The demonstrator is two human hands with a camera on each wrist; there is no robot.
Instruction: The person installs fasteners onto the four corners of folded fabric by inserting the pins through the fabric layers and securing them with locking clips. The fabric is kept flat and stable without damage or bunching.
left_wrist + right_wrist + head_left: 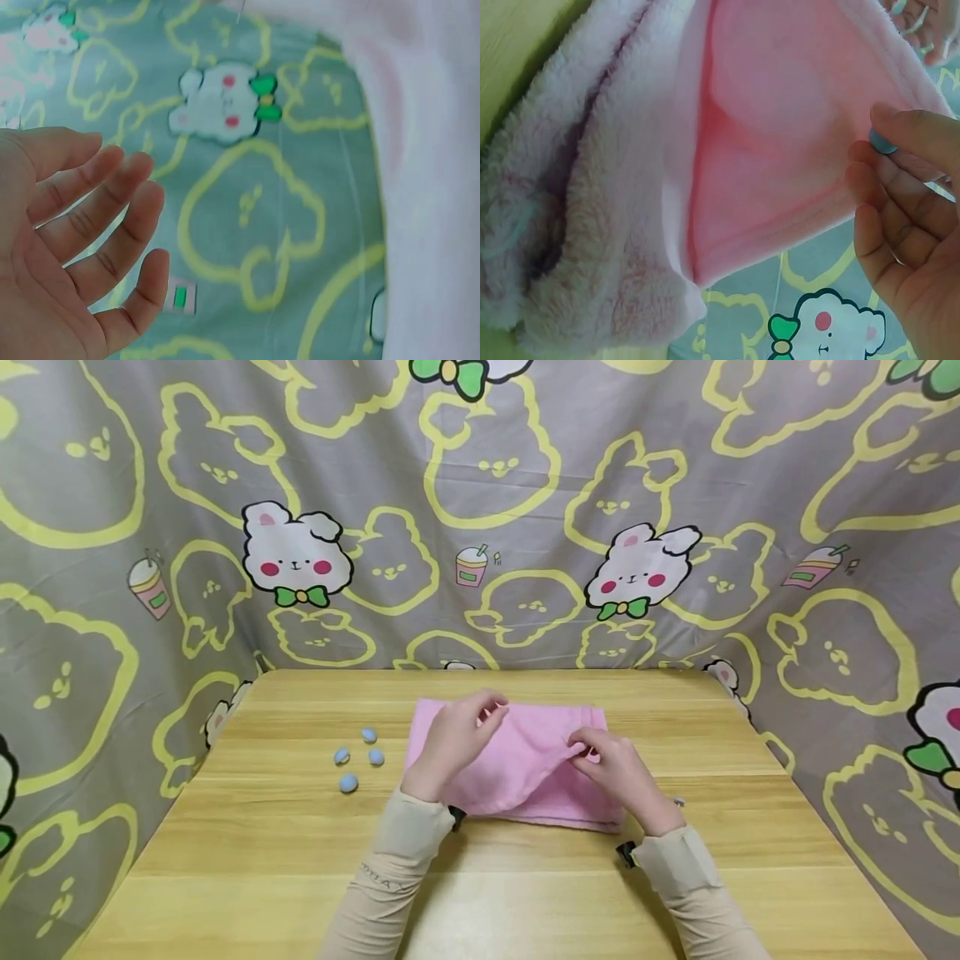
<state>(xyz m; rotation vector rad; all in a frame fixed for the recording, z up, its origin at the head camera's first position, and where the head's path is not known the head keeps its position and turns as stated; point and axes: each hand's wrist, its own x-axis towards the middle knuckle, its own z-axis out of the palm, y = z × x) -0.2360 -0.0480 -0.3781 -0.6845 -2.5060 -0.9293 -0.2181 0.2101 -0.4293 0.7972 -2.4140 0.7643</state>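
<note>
A folded pink cloth (pixel 517 752) lies on the table, with one near layer lifted at the right. My right hand (pixel 611 764) pinches its raised edge; in the right wrist view a small round blue piece (pixel 883 142) shows between thumb and forefinger. That view shows the cloth's fluffy side (pixel 615 195) and, under the lifted layer, a smoother pink face (pixel 780 135). Over the cloth's left part hovers my left hand (pixel 457 735), fingers loosely bent and holding nothing. Pale cloth fills the right of the left wrist view, beside the left hand (pixel 82 247).
Several small blue rounded pieces (pixel 348 783) lie on the wooden table (pixel 262 860) left of the cloth. A small greyish piece (pixel 678 802) shows just beyond the right wrist. A grey patterned curtain (pixel 525 527) hangs around the table's back and sides.
</note>
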